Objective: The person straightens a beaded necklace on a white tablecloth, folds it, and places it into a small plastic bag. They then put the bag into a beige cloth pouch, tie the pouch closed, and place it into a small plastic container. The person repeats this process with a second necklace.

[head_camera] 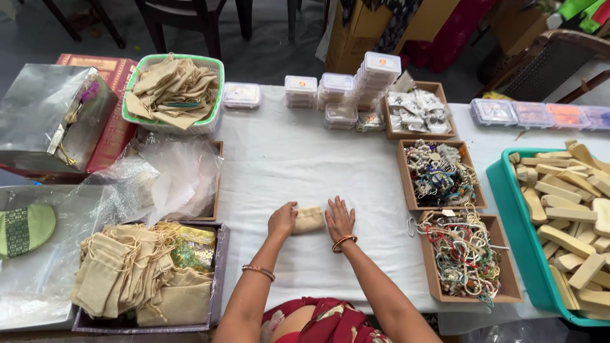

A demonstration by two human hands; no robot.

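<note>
A small beige cloth pouch (309, 220) lies on the white tablecloth (286, 165) in front of me. My left hand (282, 220) grips the pouch's left end with fingers curled around it. My right hand (339, 218) rests flat with fingers spread, touching the pouch's right side. Both wrists wear bangles.
A tray of beige drawstring pouches (143, 273) sits at lower left, a green basket of folded cloth (173, 92) behind it. Wooden boxes of bead strings (464, 254) stand at right, beside a teal tub of wooden pieces (569, 216). Clear plastic boxes (337, 89) line the far edge.
</note>
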